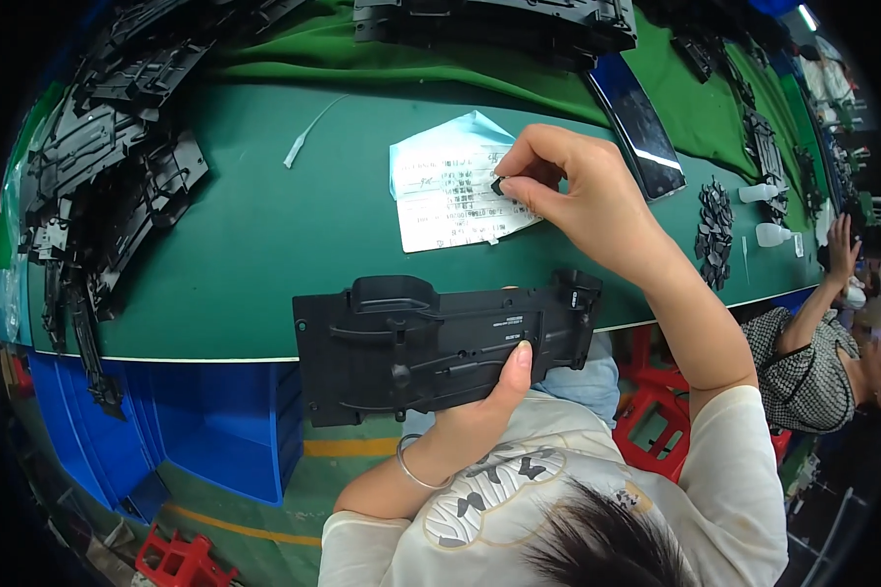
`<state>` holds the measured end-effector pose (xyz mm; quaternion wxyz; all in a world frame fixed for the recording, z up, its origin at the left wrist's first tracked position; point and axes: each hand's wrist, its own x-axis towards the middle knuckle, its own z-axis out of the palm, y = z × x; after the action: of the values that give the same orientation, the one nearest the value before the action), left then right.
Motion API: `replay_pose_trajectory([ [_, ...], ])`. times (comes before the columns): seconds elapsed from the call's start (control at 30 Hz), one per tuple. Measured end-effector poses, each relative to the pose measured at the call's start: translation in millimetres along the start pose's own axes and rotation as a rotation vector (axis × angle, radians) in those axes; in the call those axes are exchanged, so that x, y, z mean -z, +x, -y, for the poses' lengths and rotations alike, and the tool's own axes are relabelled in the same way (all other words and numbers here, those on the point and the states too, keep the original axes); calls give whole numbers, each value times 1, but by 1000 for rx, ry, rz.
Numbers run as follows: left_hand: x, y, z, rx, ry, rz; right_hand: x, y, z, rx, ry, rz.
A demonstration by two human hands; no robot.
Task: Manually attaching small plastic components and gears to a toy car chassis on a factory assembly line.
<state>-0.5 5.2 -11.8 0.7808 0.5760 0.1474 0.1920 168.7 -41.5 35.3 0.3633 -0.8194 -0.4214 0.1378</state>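
My left hand (489, 403) grips a long black moulded plastic panel (431, 354) from below, its thumb lying on the upper face. The panel is level with the table's near edge and has ribs, small holes and a raised block at each far corner. Farther up, my right hand (568, 176) pinches a small black piece (499, 186) between thumb and fingertips. That hand is over a printed white paper slip (445, 210), which lies with a light blue sheet (470, 127) on the table. Most of the small piece is hidden by the fingers.
Similar black panels pile up at the left (98, 147) and the far edge (499, 24). On the green table (235, 264) lie small black pieces (715, 230), white bottles (771, 235), a phone (641, 127) and a white-tipped tube (292, 155). Blue crates (220, 430) stand below; another person (812, 362) sits right.
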Motion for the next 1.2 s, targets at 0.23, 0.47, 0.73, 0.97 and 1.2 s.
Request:
replay_pose_trajectory([
  [0.23, -1, 1, -2, 25, -36, 13, -2, 3, -1, 58, -59, -5],
  [0.47, -1, 0, -2, -8, -14, -15, -2, 5, 2, 85, -95, 4],
  [0.73, 0, 0, -3, 5, 9, -15, -2, 6, 1, 127, -184, 32],
  [0.97, -3, 0, -4, -3, 5, -22, 3, 2, 1, 85, -77, -26],
  [1.2, -6, 1, -6, -18, -1, -223, 14, -63, 21, -171, 619, -279],
])
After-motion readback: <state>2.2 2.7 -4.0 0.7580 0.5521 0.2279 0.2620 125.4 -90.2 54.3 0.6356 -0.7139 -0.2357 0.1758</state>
